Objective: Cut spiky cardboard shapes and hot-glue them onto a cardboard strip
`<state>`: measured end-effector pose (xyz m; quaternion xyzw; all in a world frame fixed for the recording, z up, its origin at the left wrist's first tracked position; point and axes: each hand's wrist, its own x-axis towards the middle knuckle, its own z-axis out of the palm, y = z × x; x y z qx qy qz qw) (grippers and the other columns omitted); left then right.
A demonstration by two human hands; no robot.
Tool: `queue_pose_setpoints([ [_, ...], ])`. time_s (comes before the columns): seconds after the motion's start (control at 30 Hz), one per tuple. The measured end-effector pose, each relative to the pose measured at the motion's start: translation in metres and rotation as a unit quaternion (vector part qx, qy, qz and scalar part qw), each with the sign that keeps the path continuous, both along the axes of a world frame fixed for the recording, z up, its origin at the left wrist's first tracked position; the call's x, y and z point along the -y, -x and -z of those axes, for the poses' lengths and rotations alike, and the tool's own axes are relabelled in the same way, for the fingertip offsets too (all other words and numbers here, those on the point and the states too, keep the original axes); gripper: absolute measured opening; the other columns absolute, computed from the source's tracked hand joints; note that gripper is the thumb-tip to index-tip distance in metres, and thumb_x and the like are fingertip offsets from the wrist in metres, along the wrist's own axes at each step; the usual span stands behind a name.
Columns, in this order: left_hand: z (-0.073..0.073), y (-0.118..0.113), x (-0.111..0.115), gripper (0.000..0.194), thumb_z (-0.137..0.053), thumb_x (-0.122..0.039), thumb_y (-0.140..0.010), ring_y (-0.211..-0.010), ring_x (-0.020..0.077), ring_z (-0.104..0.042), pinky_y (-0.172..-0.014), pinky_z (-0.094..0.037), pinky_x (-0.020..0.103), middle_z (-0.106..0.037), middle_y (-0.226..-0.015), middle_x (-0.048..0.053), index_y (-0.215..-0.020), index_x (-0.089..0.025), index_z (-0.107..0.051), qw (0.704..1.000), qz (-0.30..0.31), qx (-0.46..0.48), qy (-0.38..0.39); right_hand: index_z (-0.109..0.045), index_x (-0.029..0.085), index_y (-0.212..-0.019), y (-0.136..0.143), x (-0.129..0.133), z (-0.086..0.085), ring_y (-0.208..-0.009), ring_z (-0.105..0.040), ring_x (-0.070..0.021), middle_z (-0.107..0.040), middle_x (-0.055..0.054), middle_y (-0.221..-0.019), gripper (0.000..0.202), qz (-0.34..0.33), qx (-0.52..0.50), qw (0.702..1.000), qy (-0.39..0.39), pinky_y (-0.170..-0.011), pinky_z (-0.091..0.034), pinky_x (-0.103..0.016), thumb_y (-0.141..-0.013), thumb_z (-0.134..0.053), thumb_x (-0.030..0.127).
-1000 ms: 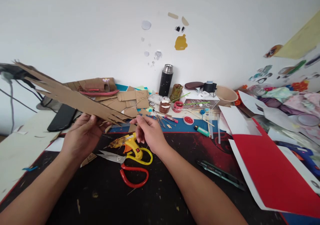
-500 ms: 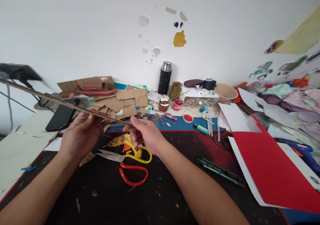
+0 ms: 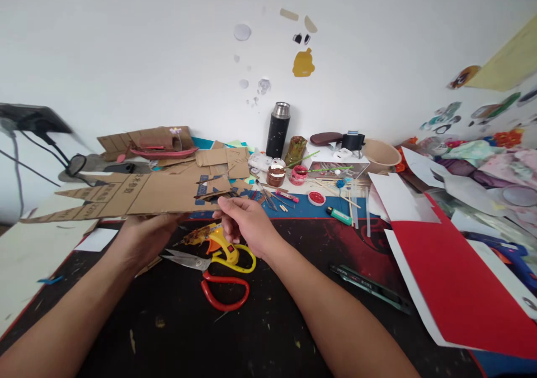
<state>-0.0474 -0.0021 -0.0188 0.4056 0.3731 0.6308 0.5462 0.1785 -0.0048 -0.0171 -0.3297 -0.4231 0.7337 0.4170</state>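
A long cut piece of brown cardboard [image 3: 163, 193] with printed characters and jagged left-hand points is held above the mat. My left hand [image 3: 145, 235] supports it from beneath, its fingers mostly hidden by the board. My right hand [image 3: 245, 224] pinches the cardboard's right end between thumb and fingers, beside some dark slits and blue print. Below my hands lie scissors [image 3: 197, 263] with one red and one yellow handle, blades apart. A yellow glue gun [image 3: 226, 246] with a brown-stained nozzle rests just behind them.
Cardboard scraps [image 3: 224, 160], a pink boat model [image 3: 163, 153] and a black thermos [image 3: 278, 129] stand at the back. Open paint jars [image 3: 276, 175] are near the middle. A green utility knife [image 3: 369, 287] and red sheet [image 3: 465, 272] lie to the right.
The cardboard has turned from nearly edge-on to showing its printed broad face, and its left end has dropped. My left hand has rolled beneath it; my right hand has barely moved.
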Motion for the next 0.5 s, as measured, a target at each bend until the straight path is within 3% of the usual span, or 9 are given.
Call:
queue_pose_setpoints([
  [0.1, -0.0022, -0.0034, 0.0071, 0.088, -0.113, -0.032, -0.070, -0.124, 0.0423, -0.087, -0.104, -0.073, 0.050, -0.092, -0.135, 0.013, -0.152, -0.030, -0.081, 0.997, 0.061, -0.032, 0.023, -0.072, 0.021, -0.085, 0.0014, 0.0012, 0.0016, -0.044, -0.051, -0.0105, -0.059, 0.007, -0.054, 0.053, 0.009, 0.029, 0.999, -0.016, -0.042, -0.031, -0.023, -0.100, -0.084, 0.071],
  [0.2, -0.0041, -0.0036, 0.0089, 0.080, -0.109, -0.045, -0.079, -0.132, 0.0483, -0.084, -0.109, -0.073, 0.062, -0.090, -0.140, 0.015, -0.153, -0.030, -0.081, 0.995, 0.102, -0.006, 0.021, -0.070, 0.022, -0.084, 0.0018, 0.0022, 0.0008, -0.043, -0.051, -0.0104, -0.059, 0.008, -0.054, 0.050, 0.011, 0.045, 0.999, -0.019, -0.043, -0.031, -0.023, -0.104, -0.081, 0.067],
  [0.3, -0.0028, -0.0018, 0.0061, 0.074, -0.104, -0.046, -0.086, -0.126, 0.0452, -0.087, -0.099, -0.077, 0.057, -0.090, -0.140, 0.013, -0.155, -0.032, -0.080, 0.996, 0.077, 0.029, 0.040, -0.071, 0.022, -0.085, 0.0017, 0.0026, -0.0005, -0.043, -0.051, -0.0102, -0.060, 0.007, -0.054, 0.045, 0.011, 0.056, 0.998, -0.023, -0.043, -0.031, -0.023, -0.108, -0.077, 0.060],
  [0.4, -0.0007, -0.0007, 0.0026, 0.076, -0.103, -0.029, -0.087, -0.106, 0.0382, -0.093, -0.081, -0.080, 0.045, -0.092, -0.137, 0.010, -0.158, -0.031, -0.077, 0.997, 0.032, 0.055, 0.050, -0.072, 0.021, -0.087, 0.0015, 0.0026, -0.0012, -0.043, -0.052, -0.0102, -0.061, 0.007, -0.054, 0.041, 0.007, 0.066, 0.998, -0.024, -0.044, -0.033, -0.023, -0.111, -0.075, 0.054],
  [0.5, -0.0021, -0.0005, 0.0002, 0.074, -0.098, -0.018, -0.087, -0.094, 0.0336, -0.093, -0.072, -0.079, 0.039, -0.093, -0.132, 0.009, -0.157, -0.030, -0.076, 0.996, 0.012, 0.077, 0.045, -0.073, 0.020, -0.090, 0.0011, 0.0025, -0.0012, -0.043, -0.052, -0.0104, -0.060, 0.007, -0.054, 0.036, 0.008, 0.073, 0.997, -0.020, -0.043, -0.033, -0.023, -0.112, -0.072, 0.049],
])
